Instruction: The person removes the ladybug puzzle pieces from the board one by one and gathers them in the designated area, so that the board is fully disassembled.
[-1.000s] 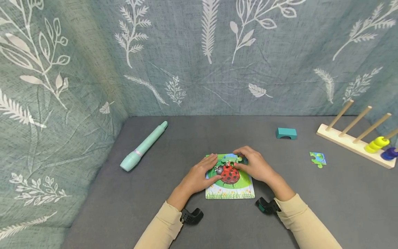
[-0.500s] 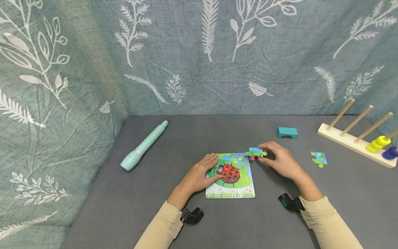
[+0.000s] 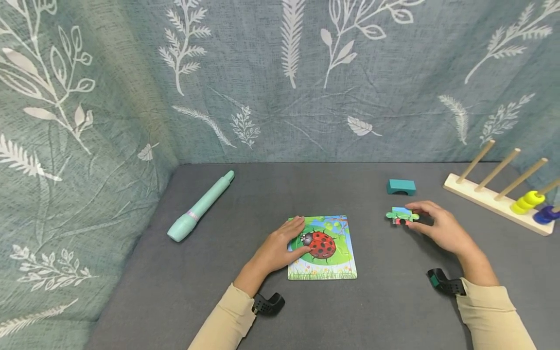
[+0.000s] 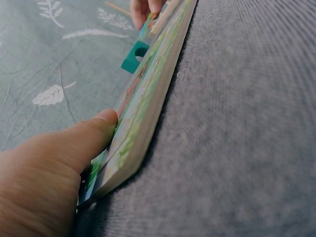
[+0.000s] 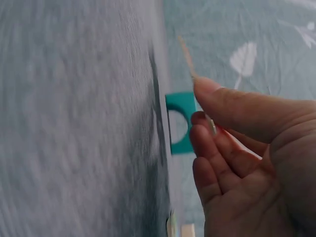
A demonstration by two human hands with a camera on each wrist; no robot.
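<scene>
The right hand [image 3: 446, 232] pinches a puzzle piece [image 3: 399, 214] by one edge, near the teal block [image 3: 401, 186] — too slack a pinch could drop it. The left hand [image 3: 276, 249] lies, fingers outstretched, on the ladybug puzzle [image 3: 332, 271], where a sideways push could slide it.

A: Item, left side?
B: Mint-green stick [image 3: 200, 206], lying diagonally.
A: Far right?
B: Teal arch block [image 3: 401, 186]; right of it, wooden peg rack [image 3: 489, 198] bearing yellow beads [image 3: 527, 202]. Far side: leaf-print curtain [image 3: 262, 63].

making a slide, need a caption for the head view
Left hand rests on a ladybug puzzle while the right hand pinches a piece.
</scene>
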